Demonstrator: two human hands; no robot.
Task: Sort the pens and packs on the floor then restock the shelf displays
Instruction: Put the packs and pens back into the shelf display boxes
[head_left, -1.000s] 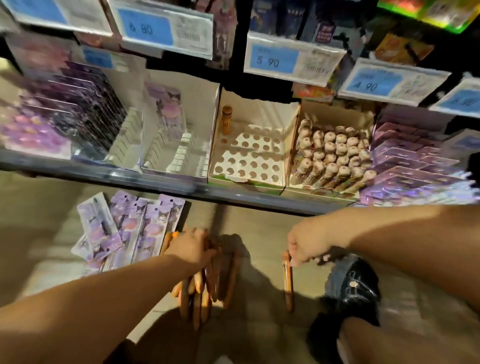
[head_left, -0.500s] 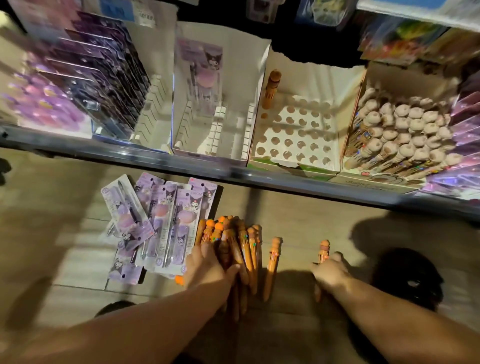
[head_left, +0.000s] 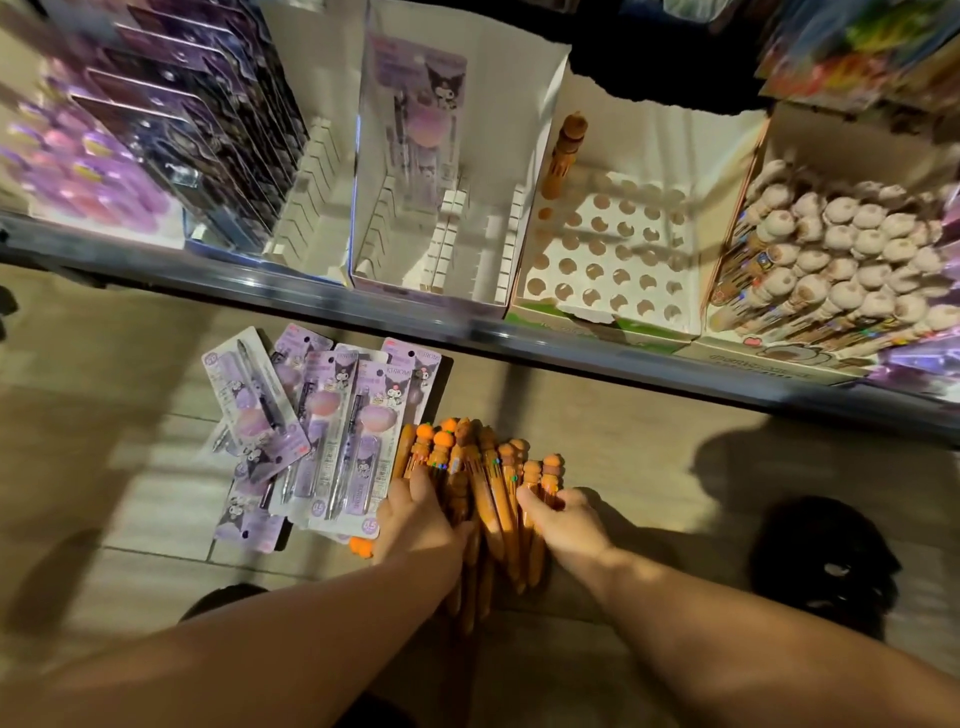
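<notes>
Left hand (head_left: 415, 525), right hand (head_left: 569, 527) grip orange pens (head_left: 491, 478) (on floor (head_left: 649, 467)).

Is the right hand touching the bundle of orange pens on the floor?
Touching. The head view shows the right hand with its fingers curled over the right side of the orange pens.

From where I stand, the left hand (head_left: 415, 525) and right hand (head_left: 566, 525) clasp the orange pens (head_left: 483, 478) from both sides, leaving only the capped tips reachable. The purple packs (head_left: 322, 431) lie fanned just beside them on the left and block that side. Bare floor (head_left: 649, 441) runs open ahead to the shelf rail (head_left: 519, 340) and rightward to a dark shoe (head_left: 826, 566). Above the rail, the hole tray (head_left: 608, 260) stands open, save one brown pen (head_left: 563, 156) at its back left corner. The box of cream-topped pens (head_left: 841, 249) beside it is crammed.
</notes>
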